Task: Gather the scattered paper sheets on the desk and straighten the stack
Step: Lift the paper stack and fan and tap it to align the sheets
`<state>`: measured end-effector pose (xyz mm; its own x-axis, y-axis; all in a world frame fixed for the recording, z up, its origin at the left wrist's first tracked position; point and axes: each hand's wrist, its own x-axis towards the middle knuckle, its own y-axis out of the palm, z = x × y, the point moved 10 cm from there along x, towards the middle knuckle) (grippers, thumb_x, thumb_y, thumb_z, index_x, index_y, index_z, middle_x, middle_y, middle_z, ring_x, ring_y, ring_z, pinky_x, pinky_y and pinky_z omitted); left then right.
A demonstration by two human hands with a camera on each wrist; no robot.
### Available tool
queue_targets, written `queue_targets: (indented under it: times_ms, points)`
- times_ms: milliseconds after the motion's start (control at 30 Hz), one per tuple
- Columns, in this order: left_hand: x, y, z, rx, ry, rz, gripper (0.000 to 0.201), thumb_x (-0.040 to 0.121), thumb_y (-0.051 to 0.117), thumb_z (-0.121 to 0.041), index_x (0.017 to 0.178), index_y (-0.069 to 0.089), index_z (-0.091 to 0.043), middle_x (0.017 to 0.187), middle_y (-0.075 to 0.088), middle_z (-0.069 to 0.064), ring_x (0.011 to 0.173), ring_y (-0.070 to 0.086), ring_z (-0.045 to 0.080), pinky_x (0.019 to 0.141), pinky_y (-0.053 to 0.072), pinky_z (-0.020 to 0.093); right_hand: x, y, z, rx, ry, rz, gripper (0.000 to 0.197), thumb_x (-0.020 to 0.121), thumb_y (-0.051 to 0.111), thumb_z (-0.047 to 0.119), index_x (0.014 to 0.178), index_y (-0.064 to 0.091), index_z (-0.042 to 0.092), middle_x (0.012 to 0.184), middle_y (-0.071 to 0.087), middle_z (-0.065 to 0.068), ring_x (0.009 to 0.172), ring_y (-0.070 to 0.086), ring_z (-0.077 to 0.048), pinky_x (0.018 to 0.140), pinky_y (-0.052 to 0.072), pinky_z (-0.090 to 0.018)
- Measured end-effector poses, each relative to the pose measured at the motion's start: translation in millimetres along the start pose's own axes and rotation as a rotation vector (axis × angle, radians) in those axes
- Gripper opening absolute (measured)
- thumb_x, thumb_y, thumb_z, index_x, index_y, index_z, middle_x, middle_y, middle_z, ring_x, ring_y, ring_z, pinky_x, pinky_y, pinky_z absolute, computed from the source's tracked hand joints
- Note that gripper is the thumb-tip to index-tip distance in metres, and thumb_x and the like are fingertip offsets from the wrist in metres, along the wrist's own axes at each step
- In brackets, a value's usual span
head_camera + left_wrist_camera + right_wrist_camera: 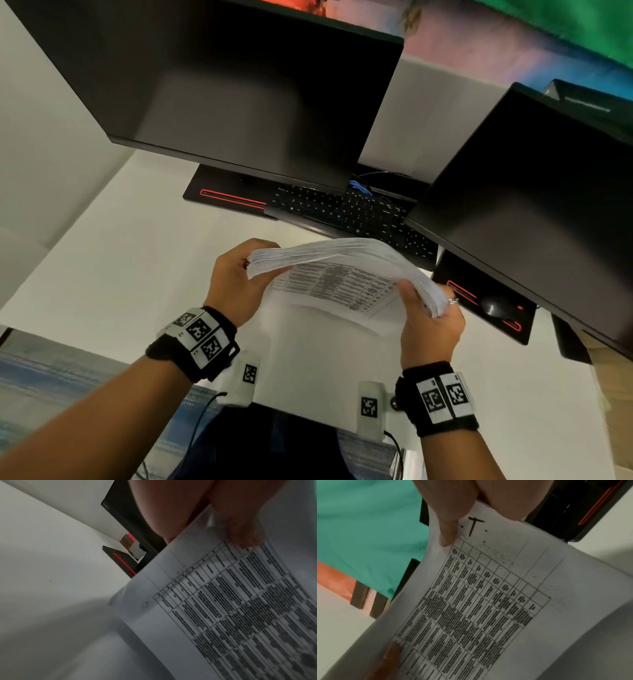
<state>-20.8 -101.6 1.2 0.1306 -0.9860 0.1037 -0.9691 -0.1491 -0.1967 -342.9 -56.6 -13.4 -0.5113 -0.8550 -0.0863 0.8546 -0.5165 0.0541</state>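
A thick stack of paper sheets [342, 263] hangs in the air over the white desk [120, 267], bowed upward in the middle. Its near face carries a printed table [240, 608] [471, 608]. My left hand [239, 284] grips the stack's left end, thumb on the printed face. My right hand [428, 318] grips the right end, with its thumb [448, 534] pressed on the printed sheet and the other fingers behind. Both hands are curled round the stack. The stack's edges look fanned and uneven at the right end.
Two dark monitors [239, 92] [534, 212] stand at the back, over a black keyboard [349, 212]. A black mouse [493, 306] lies on a red-trimmed pad at the right. The desk's front edge [308, 407] is just below my wrists.
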Motion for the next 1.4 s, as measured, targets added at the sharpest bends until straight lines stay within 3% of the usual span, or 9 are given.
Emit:
queue_targets:
  times_ms: [100,200,367,533,633,733,1000,1200,1400]
  points:
    - [-5.0,3.9,0.6,-0.062,-0.04,0.057,0.045,0.066,0.09,-0.008,0.099,0.064,-0.023,0.095,0.069,-0.001,0.085,0.067,0.007,0.074,0.055,0.019,-6.2,-7.7,-4.4,0.003,0.019,0.007,0.036,0.075,0.081,0.003,0.099,0.065,0.025,0.097,0.071,0.002,0.089,0.07,-0.015,0.077,0.059,-0.03]
    - [-8.3,2.7,17.3,-0.077,-0.065,0.137,0.082,0.05,0.097,-0.025,0.115,0.047,-0.031,0.111,0.058,-0.006,0.098,0.06,-0.002,0.08,0.052,0.014,-7.8,-2.1,-15.6,-0.05,0.084,0.079,0.063,0.067,0.085,-0.004,0.116,0.058,0.025,0.11,0.065,-0.004,0.094,0.07,-0.018,0.072,0.061,-0.029]
    - [-9.3,5.2,20.0,-0.088,-0.05,0.156,0.08,0.052,0.087,-0.045,0.119,0.044,-0.032,0.113,0.055,-0.008,0.101,0.059,-0.003,0.08,0.051,0.013,-4.6,1.8,-17.6,-0.124,0.064,0.097,0.072,0.065,0.086,-0.004,0.126,0.055,0.02,0.115,0.061,-0.008,0.1,0.066,-0.018,0.067,0.057,-0.017]
    - [-11.2,4.8,12.7,-0.073,-0.04,0.083,0.076,0.071,0.064,-0.077,0.125,0.051,-0.026,0.113,0.063,-0.004,0.102,0.064,0.002,0.08,0.052,0.015,-7.3,7.5,-14.0,-0.038,0.04,0.113,0.052,0.074,0.079,-0.003,0.116,0.057,0.018,0.105,0.065,-0.002,0.086,0.069,0.0,0.068,0.055,-0.015]
    - [-11.5,-2.5,7.4,-0.04,-0.03,-0.058,0.041,0.095,0.05,-0.049,0.125,0.059,-0.022,0.114,0.066,-0.006,0.103,0.062,-0.003,0.082,0.049,0.011,-7.1,4.2,-7.5,0.001,-0.009,0.041,0.041,0.081,0.078,0.022,0.116,0.058,0.014,0.106,0.065,-0.005,0.09,0.067,-0.005,0.072,0.054,-0.016]
    - [-11.2,-5.6,7.2,-0.096,-0.063,-0.135,0.028,0.101,0.044,-0.024,0.12,0.064,-0.018,0.106,0.068,-0.01,0.096,0.062,-0.011,0.08,0.046,0.005,-8.9,-2.6,-2.7,-0.006,-0.042,-0.067,0.048,0.082,0.062,0.035,0.119,0.058,0.004,0.104,0.063,-0.008,0.087,0.064,-0.001,0.071,0.053,-0.015]
    - [-6.3,-13.2,10.5,-0.183,-0.13,-0.238,0.032,0.095,0.047,-0.026,0.11,0.071,-0.011,0.099,0.071,-0.003,0.092,0.063,0.0,0.08,0.048,0.01,-12.1,-12.1,-3.1,0.025,-0.036,-0.187,0.023,0.096,0.051,0.011,0.114,0.065,0.006,0.099,0.06,0.004,0.078,0.057,0.016,0.069,0.048,-0.007]
    - [-0.5,-17.6,15.5,-0.174,-0.196,-0.286,0.028,0.098,0.05,-0.011,0.095,0.076,-0.018,0.099,0.073,-0.004,0.094,0.061,0.01,0.079,0.047,0.019,-12.2,-18.5,4.1,-0.01,-0.033,-0.26,0.022,0.098,0.05,0.006,0.104,0.07,0.013,0.078,0.057,0.009,0.065,0.054,0.009,0.067,0.046,-0.007]
    - [2.1,-15.8,12.5,-0.155,-0.163,-0.225,0.027,0.1,0.047,-0.011,0.101,0.074,-0.014,0.098,0.067,0.0,0.089,0.056,0.011,0.071,0.045,0.009,-10.3,-19.3,4.3,-0.005,-0.024,-0.268,0.025,0.099,0.049,0.01,0.104,0.074,0.009,0.054,0.042,0.014,0.046,0.038,-0.001,0.051,0.04,-0.014]
